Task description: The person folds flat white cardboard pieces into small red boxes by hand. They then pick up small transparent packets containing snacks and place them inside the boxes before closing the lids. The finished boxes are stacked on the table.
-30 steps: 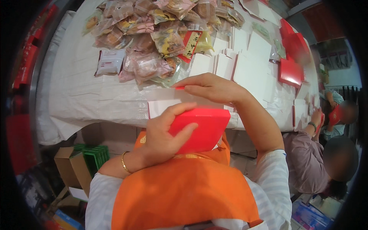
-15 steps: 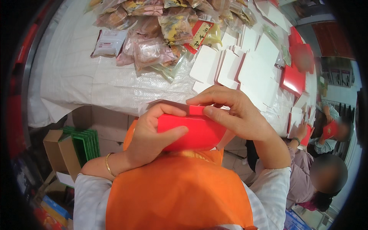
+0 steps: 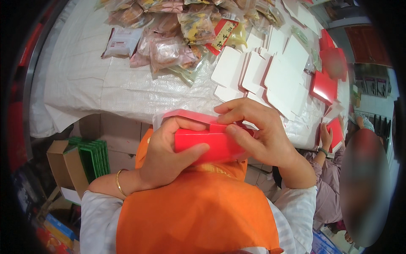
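Observation:
A red cardboard box (image 3: 195, 142), partly folded, is held between both my hands in front of my orange apron (image 3: 198, 207), close to the table's near edge. My left hand (image 3: 171, 139) grips its left end, thumb on the near face and fingers tucked inside behind the wall. My right hand (image 3: 256, 131) pinches the upper right edge between thumb and fingers, at a small red flap. A pale-edged panel stands up behind my left fingers. What lies inside the box is hidden.
Bagged pastries (image 3: 169, 51) are heaped on the white-covered table (image 3: 84, 89). Flat white cardboard blanks (image 3: 287, 80) lie right of them, with red boxes (image 3: 325, 87) beyond. At right, a co-worker's hand (image 3: 325, 137) holds red card. An open carton (image 3: 67, 163) and green crates (image 3: 95, 156) stand lower left.
The panel behind the box now shows its red face. My right hand has shifted slightly right along the edge. At right, the co-worker's hand and red card have moved up and left.

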The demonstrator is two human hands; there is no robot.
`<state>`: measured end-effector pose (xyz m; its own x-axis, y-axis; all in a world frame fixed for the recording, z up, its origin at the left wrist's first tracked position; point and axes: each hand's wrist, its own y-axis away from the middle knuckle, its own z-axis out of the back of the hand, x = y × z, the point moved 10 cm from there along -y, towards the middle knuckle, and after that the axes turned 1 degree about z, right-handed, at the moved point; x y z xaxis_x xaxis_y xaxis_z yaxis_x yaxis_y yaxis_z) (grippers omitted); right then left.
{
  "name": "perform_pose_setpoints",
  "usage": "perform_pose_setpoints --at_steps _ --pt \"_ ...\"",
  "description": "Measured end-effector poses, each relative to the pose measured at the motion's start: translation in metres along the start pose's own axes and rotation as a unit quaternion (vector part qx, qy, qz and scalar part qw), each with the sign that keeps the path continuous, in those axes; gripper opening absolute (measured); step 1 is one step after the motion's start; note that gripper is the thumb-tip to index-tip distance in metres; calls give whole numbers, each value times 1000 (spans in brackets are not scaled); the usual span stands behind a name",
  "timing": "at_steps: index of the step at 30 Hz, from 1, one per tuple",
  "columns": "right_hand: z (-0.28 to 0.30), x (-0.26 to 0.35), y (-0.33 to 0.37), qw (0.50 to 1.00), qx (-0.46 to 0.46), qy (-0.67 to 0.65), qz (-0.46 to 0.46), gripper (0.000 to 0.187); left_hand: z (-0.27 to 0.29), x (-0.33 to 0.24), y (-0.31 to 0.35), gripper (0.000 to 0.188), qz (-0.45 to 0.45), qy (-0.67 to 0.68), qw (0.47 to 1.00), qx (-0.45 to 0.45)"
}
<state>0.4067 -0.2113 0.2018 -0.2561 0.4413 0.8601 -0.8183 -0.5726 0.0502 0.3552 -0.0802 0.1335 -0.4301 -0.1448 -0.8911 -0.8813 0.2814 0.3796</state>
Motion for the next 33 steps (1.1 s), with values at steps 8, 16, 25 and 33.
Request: perform_pose_setpoints --at_steps 8,16,25,33 --pt "2 1 3 1000 -12 -1 13 14 0 2 1 31 -14 0 1000 -8" --pt "3 2 4 999 -22 9 26 15 -1 1 0 32 -18 -1 1000 -1" --pt "5 2 4 999 -20 4 34 18 -3 -4 -2 31 -34 -14 999 -3" --pt "6 0 0 999 -20 -15 27 8 -1 0 -6 33 -6 10 1000 -5"
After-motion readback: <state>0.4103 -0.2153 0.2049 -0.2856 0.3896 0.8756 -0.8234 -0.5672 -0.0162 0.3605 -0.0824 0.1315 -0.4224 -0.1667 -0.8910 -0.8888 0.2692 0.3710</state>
